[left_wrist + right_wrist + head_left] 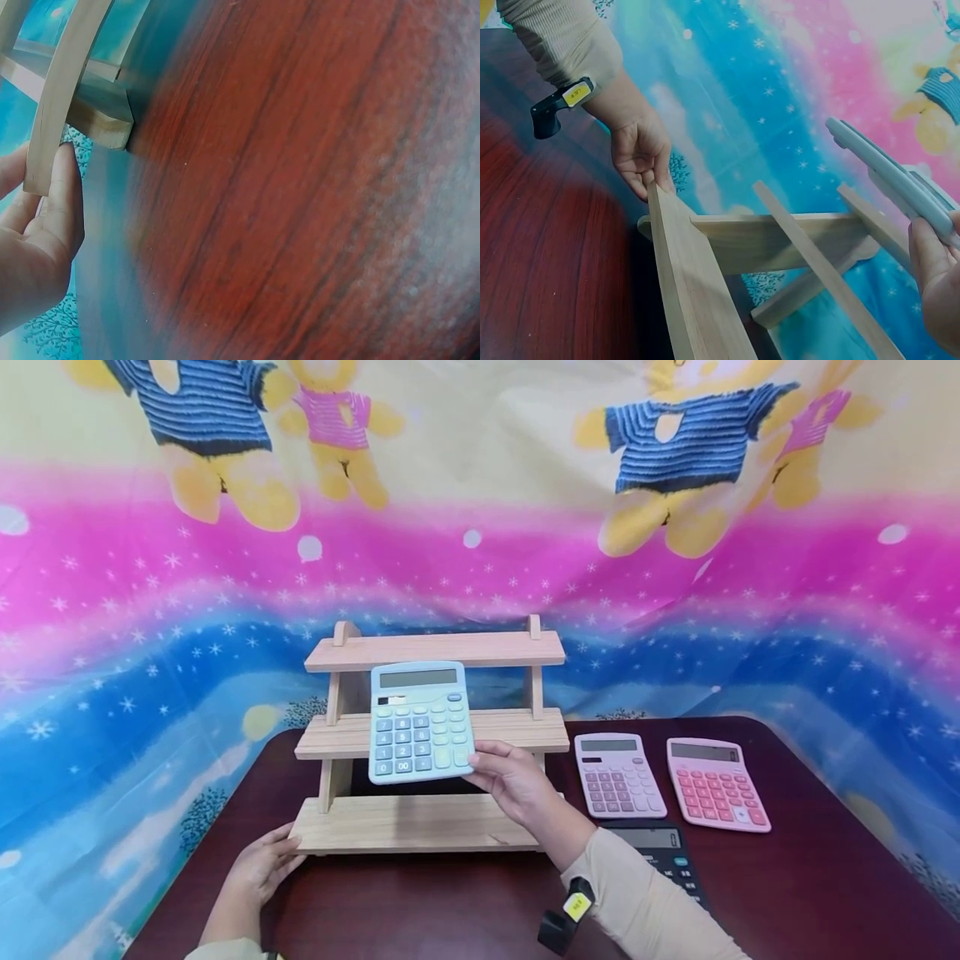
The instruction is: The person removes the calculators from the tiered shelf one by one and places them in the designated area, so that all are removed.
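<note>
My right hand (513, 779) pinches a light blue calculator (420, 722) by its lower right corner, raised in front of the middle tier of a wooden three-tier shelf (420, 822). Its screen and keys face me in the head view. Seen edge-on in the right wrist view, the calculator (896, 176) stands apart from the shelf boards. With thumb and fingers, my left hand (262, 864) grips the left end of the shelf's lowest board. The left wrist view shows that hand (45, 232) with the board end (49, 142) between thumb and fingers.
Right of the shelf lie a pale pink calculator (619, 775) and a brighter pink calculator (718, 783). A black calculator (652, 839) is partly hidden under my right forearm. Behind the dark red-brown table (420, 910) hangs a printed cloth (480, 552) with bears.
</note>
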A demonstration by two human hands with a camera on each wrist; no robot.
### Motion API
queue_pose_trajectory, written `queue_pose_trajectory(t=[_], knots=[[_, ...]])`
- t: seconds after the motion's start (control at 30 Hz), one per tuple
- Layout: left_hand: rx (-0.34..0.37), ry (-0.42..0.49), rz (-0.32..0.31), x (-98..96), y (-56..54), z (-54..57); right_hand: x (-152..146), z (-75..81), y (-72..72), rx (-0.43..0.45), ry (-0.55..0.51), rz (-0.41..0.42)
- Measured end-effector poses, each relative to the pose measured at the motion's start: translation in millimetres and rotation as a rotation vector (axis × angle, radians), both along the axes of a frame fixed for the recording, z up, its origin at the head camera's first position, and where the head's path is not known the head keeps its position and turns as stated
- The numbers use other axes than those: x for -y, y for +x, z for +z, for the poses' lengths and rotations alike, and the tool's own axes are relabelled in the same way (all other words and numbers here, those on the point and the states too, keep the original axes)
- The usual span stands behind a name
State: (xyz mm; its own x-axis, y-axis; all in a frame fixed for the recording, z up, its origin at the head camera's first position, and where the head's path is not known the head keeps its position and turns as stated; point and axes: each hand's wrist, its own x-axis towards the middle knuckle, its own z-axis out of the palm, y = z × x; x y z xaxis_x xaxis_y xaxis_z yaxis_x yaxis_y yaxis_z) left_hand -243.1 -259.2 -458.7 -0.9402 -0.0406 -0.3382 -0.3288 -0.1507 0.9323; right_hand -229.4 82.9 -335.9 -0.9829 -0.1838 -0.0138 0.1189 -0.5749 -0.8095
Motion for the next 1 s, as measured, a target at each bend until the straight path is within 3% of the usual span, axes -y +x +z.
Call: queue_pose_trajectory(t=[0.53, 1.0], knots=[[0.006, -0.008, 0.012, 1.5, -3.6, -0.4, -36, 3.8, 24.2, -0.036, -0.038, -0.022], [0.009, 0.011, 0.013, 0.3, 0.3, 0.7, -67, -5.3, 40.9, -0.003, -0.048, -0.054]])
